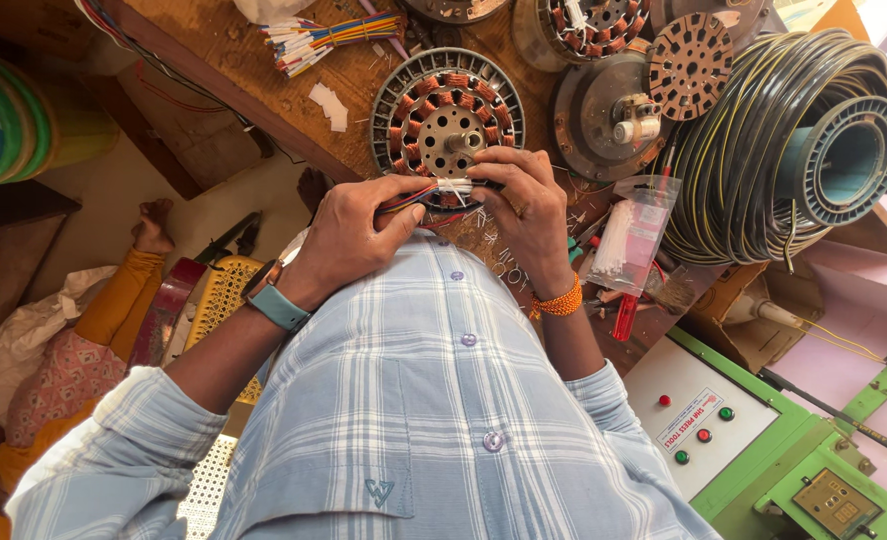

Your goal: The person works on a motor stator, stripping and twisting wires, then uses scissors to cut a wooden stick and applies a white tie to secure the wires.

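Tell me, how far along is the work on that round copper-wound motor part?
Done: every slot of the stator already carries copper coils. In hand: the left hand grips the bundle of coloured leads while the right hand pinches white sleeving at their ends. Left, as it looks: the leads are still loose, and more sleeves wait in the bag.

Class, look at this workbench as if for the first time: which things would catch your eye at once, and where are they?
At the centre, the left hand and right hand pinch a bundle of coloured wires at the near edge of a round motor stator with copper windings. To the right lies a big coil of black cable, and at the lower right stands a green machine with coloured buttons.
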Demonstrator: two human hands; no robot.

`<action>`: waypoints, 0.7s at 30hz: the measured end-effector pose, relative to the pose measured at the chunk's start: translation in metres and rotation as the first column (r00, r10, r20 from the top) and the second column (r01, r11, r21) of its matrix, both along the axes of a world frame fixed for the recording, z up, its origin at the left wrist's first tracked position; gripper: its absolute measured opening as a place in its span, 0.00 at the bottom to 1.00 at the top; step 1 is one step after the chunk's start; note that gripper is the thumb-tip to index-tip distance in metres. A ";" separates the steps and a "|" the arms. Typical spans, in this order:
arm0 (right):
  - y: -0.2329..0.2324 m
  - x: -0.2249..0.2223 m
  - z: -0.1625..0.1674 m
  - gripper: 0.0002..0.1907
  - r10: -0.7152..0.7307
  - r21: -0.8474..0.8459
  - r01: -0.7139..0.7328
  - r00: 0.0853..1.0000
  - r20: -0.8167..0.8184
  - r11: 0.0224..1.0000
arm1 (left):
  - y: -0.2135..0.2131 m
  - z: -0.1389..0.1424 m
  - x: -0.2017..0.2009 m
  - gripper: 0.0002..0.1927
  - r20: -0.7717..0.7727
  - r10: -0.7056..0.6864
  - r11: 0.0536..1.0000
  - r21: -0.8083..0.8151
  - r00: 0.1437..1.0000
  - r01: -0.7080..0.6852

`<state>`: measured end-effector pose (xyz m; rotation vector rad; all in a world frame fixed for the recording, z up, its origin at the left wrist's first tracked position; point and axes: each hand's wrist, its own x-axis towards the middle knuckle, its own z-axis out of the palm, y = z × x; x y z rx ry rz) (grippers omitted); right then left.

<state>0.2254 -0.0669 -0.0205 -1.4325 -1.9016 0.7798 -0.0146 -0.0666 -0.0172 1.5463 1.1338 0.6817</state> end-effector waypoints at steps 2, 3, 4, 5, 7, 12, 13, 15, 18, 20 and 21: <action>-0.001 -0.002 0.002 0.11 -0.012 -0.013 0.013 1.000 0.015 1.000 | -0.002 0.001 -0.002 0.19 -0.035 -0.013 0.999 0.041 0.999 0.014; -0.002 -0.004 0.003 0.11 -0.022 -0.019 0.022 1.000 0.022 1.000 | -0.003 0.002 -0.003 0.19 -0.031 -0.019 0.998 0.053 0.999 0.021; -0.002 -0.005 0.004 0.11 -0.031 -0.023 0.031 0.999 0.030 0.999 | -0.004 0.002 -0.004 0.20 -0.027 -0.026 0.997 0.065 0.999 0.028; -0.003 -0.007 0.004 0.11 -0.038 -0.022 0.039 0.999 0.033 0.999 | -0.004 0.003 -0.005 0.20 -0.023 -0.033 0.996 0.078 0.999 0.035; -0.004 -0.009 0.004 0.10 -0.053 -0.017 0.053 0.998 0.039 0.998 | -0.005 0.004 -0.006 0.21 -0.034 -0.047 0.994 0.094 0.998 0.050; -0.003 -0.011 0.005 0.09 -0.070 -0.011 0.070 0.997 0.030 0.997 | -0.007 0.008 -0.010 0.25 -0.072 -0.079 0.995 0.060 0.994 0.083; -0.003 -0.011 0.005 0.09 -0.070 -0.017 0.071 0.997 0.023 0.997 | -0.008 0.009 -0.011 0.25 -0.109 -0.089 0.996 -0.015 0.990 0.088; -0.003 -0.012 0.005 0.09 -0.079 -0.020 0.079 0.997 0.006 0.997 | -0.008 0.010 -0.012 0.26 -0.174 -0.095 0.995 0.019 0.980 0.099; -0.004 -0.014 0.004 0.09 -0.086 -0.004 0.086 0.996 0.007 0.996 | -0.006 0.010 -0.013 0.24 -0.280 -0.029 0.940 0.319 0.959 0.122; -0.005 -0.015 0.003 0.09 -0.093 0.001 0.093 0.996 0.009 0.996 | -0.001 0.009 -0.014 0.23 -0.373 0.066 0.865 0.483 0.925 0.133; -0.005 -0.015 0.003 0.10 -0.098 -0.001 0.098 0.995 0.006 0.995 | 0.002 0.008 -0.013 0.22 -0.363 0.056 0.850 0.506 0.930 0.146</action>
